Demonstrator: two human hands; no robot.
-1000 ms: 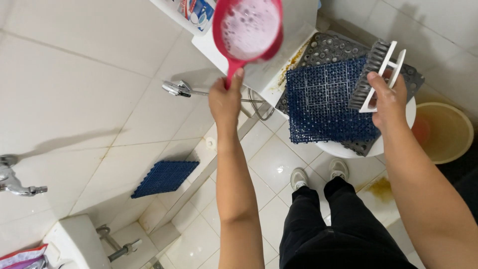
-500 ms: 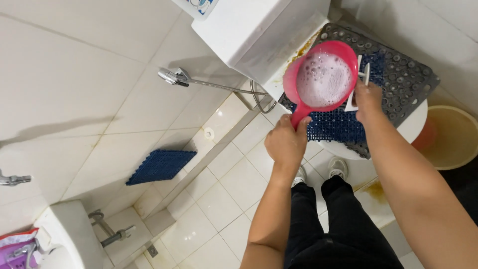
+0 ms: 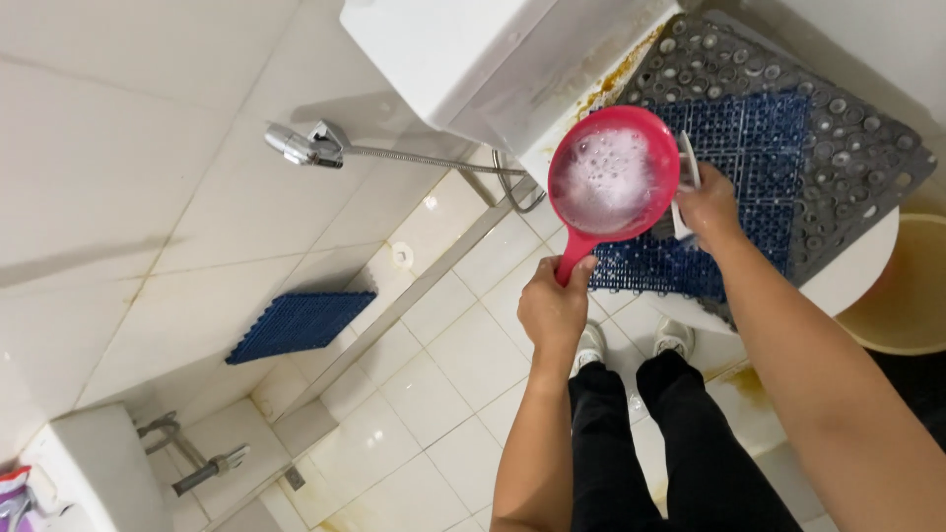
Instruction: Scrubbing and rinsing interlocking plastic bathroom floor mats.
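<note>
Left hand (image 3: 554,313) clamps the pink plastic dipper (image 3: 613,183), full of suds, above the blue lattice mat (image 3: 749,148); at 3 o'clock, right hand (image 3: 708,205) grips a white-handled brush (image 3: 684,187). Mat scrubbing looks underway, rinsing undone.

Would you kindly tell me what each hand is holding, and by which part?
The left hand grips a red dipper of soapy water by its handle; the right hand holds a white scrubbing brush by its back.

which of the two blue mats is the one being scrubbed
The blue mat lying on the grey mat beside the toilet tank, under the right hand. The other blue mat leans against the wall, untouched.
</note>
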